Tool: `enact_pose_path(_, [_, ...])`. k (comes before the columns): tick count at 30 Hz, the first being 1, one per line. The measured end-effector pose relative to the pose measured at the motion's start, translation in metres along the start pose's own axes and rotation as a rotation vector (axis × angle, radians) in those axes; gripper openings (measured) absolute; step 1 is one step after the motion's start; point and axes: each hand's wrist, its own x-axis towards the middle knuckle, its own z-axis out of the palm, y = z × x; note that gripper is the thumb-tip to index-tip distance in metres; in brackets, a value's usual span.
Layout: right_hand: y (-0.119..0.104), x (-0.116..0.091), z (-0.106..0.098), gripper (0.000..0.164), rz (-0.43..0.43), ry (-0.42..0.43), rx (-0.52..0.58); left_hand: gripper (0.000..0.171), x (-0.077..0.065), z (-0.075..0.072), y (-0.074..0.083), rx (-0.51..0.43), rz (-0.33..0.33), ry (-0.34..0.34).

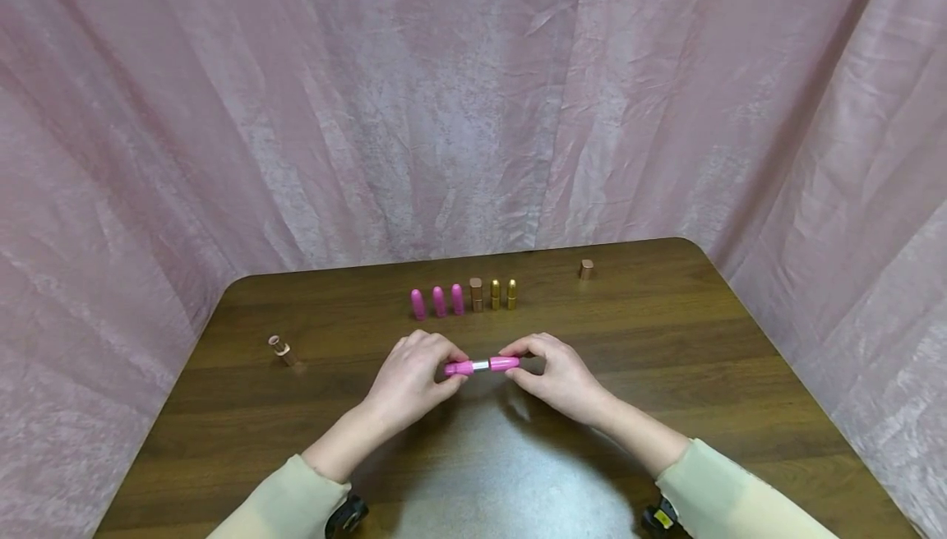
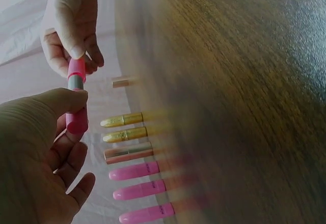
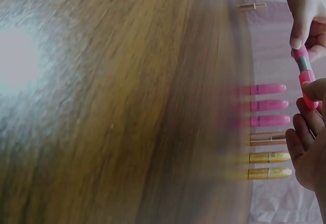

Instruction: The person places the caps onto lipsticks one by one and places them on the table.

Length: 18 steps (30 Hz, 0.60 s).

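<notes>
Between thumb and fingers, my left hand (image 1: 414, 376) pinches the base of a pink lipstick (image 1: 459, 368) held level above the table. At the other end my right hand (image 1: 558, 379) pinches its pink cap (image 1: 505, 363). A silver inner tube (image 1: 481, 366) shows between base and cap, in line with both. In the left wrist view the lipstick base (image 2: 77, 121) sits under the left thumb, and the right fingertips are at the cap (image 2: 76, 69). From the right wrist view, the right thumb lies over the cap (image 3: 307, 79).
Behind the hands stands a row: three pink lipsticks (image 1: 439, 301), one copper lipstick (image 1: 477, 295) and two gold lipsticks (image 1: 495, 295). An uncapped copper lipstick tube (image 1: 282, 350) stands at left. A small copper cap (image 1: 587, 269) is near the table's (image 1: 703, 342) back right edge, before a pink curtain (image 1: 473, 95).
</notes>
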Motion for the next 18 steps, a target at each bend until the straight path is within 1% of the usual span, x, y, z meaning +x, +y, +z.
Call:
enact_pose_path(6, [-0.0055, 0.0016, 0.0040, 0.026, -0.009, -0.019, -0.027, 0.016, 0.0008, 0.0026, 0.0012, 0.013, 0.037, 0.017])
enact_pose_path(10, [-0.0068, 0.0028, 0.0070, 0.025, -0.007, -0.029, -0.013, 0.018, 0.0019, 0.0032, 0.0031, 0.009, 0.058, 0.029])
enact_pose_path(18, [-0.0077, 0.0036, 0.0103, 0.024, -0.006, -0.038, 0.001, 0.021, 0.0031, 0.0030, 0.0051, 0.002, 0.066, 0.020])
